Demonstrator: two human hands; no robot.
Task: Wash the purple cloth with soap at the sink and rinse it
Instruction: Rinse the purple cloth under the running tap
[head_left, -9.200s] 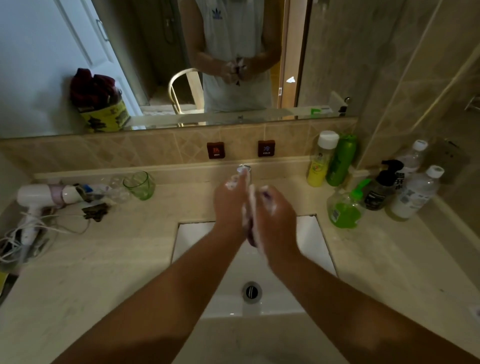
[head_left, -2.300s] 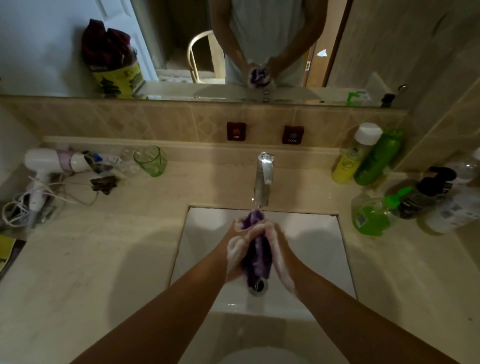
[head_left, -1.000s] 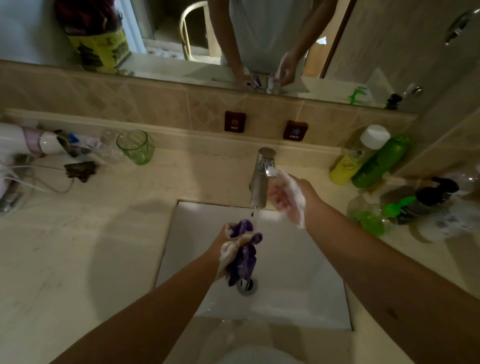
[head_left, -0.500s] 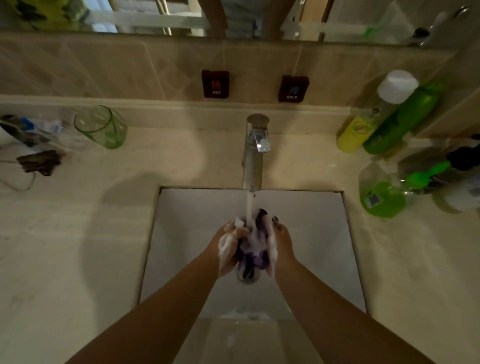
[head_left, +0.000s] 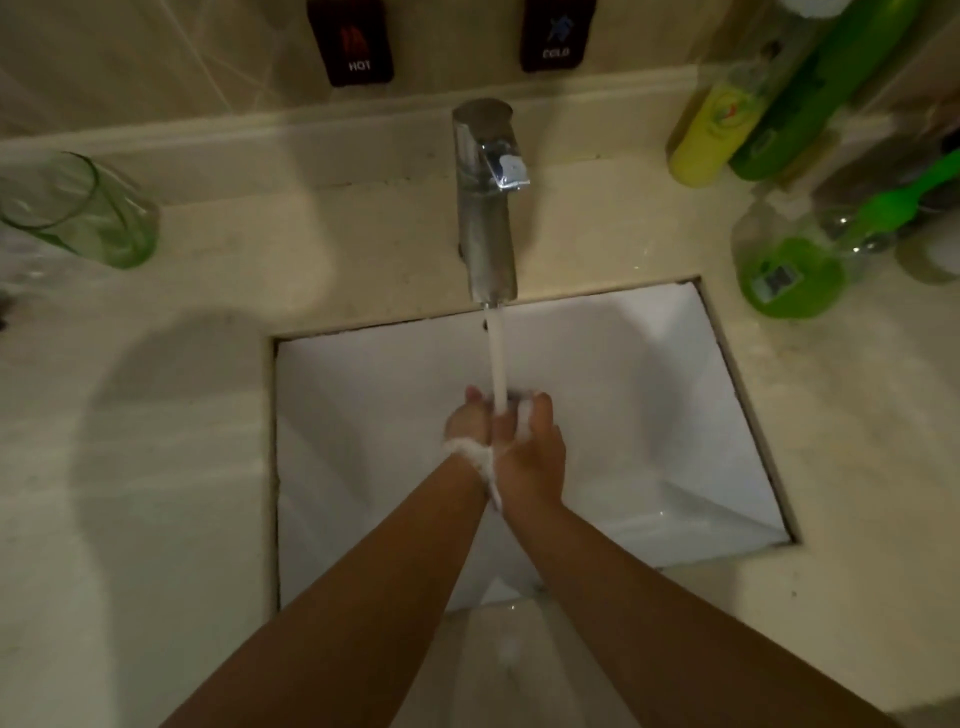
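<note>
Head view: we look down on a white rectangular sink basin (head_left: 363, 415), steel tap (head_left: 485, 208) running.
Containers: clear round bottle (head_left: 789, 270), green liquid low inside; empty green glass tumbler (head_left: 78, 213); yellow bottle (head_left: 711, 135).
Hands: left hand (head_left: 467, 421) and right hand (head_left: 537, 452) pressed together, soapy, under the stream.
Purple cloth: hidden between our palms; axis and grip we cannot tell.

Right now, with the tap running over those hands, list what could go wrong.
1. The cloth is hidden between the left hand and right hand, so unrinsed soap may go unnoticed.
2. Foam clings at the wrists, outside the stream; it could stay behind.
3. Soapy palms may weaken the grip, and the cloth could slip into the basin.
</note>
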